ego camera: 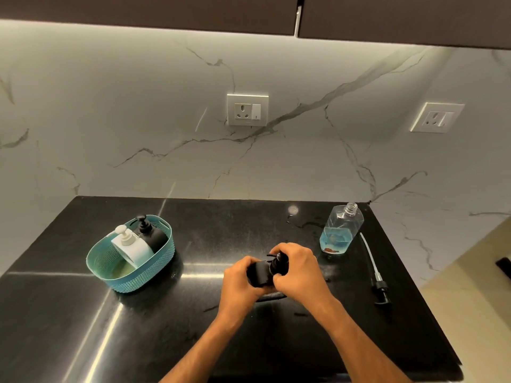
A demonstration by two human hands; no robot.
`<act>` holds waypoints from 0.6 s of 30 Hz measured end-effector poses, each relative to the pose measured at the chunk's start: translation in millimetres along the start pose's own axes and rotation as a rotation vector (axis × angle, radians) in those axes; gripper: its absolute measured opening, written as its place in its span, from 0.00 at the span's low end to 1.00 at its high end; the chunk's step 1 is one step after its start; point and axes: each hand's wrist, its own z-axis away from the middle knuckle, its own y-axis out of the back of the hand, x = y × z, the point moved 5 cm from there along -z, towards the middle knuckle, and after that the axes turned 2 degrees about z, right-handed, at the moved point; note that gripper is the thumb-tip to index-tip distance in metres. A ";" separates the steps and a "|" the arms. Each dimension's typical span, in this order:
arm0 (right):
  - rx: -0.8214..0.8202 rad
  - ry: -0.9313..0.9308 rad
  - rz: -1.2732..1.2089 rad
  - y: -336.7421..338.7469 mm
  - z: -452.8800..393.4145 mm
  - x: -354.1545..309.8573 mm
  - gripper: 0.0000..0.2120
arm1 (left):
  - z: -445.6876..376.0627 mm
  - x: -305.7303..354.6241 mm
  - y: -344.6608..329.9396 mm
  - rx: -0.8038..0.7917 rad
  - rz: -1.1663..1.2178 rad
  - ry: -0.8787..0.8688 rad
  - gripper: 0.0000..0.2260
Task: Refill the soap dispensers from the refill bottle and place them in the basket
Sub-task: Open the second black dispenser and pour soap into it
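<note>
A black soap dispenser [260,275] stands on the black counter [210,233] in the middle. My left hand [240,283] grips its body from the left. My right hand [300,269] is closed over its black pump head [277,262]. A teal basket [132,280] at the left holds a white dispenser [132,248] and another black dispenser [150,233]. The clear refill bottle [341,229] stands uncapped at the back right with a little blue liquid in its bottom.
A loose black pump with a long white tube [373,268] lies on the counter right of the refill bottle. Marble wall with two sockets [247,109] rises behind. The counter ends at the right, near the pump.
</note>
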 end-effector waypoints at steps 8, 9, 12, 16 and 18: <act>0.068 -0.046 0.182 5.8 2.5 -7.2 0.18 | 5.1 0.2 -2.4 -0.001 0.006 -0.002 0.20; 0.041 -0.038 0.177 6.0 2.6 -8.2 0.15 | 5.7 -0.2 -2.8 -0.002 0.006 -0.002 0.21; -0.045 -0.016 0.160 4.6 3.0 -10.2 0.17 | 8.3 -1.3 -2.9 -0.008 0.006 -0.004 0.21; 0.002 -0.029 0.215 4.3 5.0 -13.3 0.23 | 11.2 -0.7 -1.2 -0.013 0.012 -0.003 0.19; 0.022 -0.046 0.252 6.0 6.2 -16.6 0.21 | 11.6 -0.6 -1.4 -0.016 0.010 0.001 0.20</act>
